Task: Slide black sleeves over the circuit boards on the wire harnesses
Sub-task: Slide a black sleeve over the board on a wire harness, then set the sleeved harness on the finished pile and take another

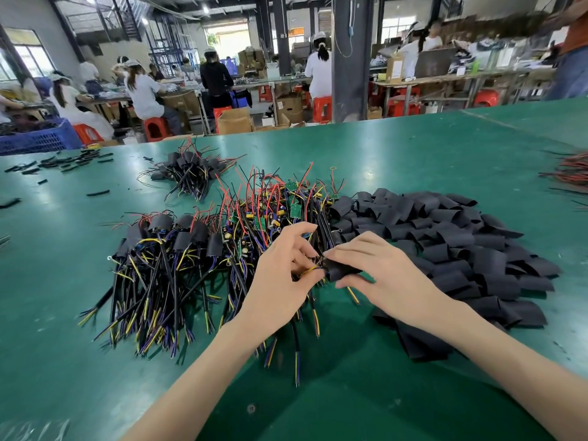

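My right hand (378, 275) pinches a black sleeve (342, 271) just above the green table. My left hand (283, 275) pinches the yellow and blue wires of a harness (310, 271) at the sleeve's left opening. The harness's board is hidden by my fingers and the sleeve. Behind my hands lies a heap of bare harnesses with green circuit boards (273, 208). A big pile of loose black sleeves (451, 243) spreads to the right. Harnesses with sleeves over their boards (171, 246) lie in a pile at the left.
A second pile of sleeved harnesses (191, 168) sits farther back. Short black tube pieces (66, 162) are scattered at the far left, near a blue crate (38, 136). Red and black wires (572, 173) lie at the right edge. People work at benches beyond the table.
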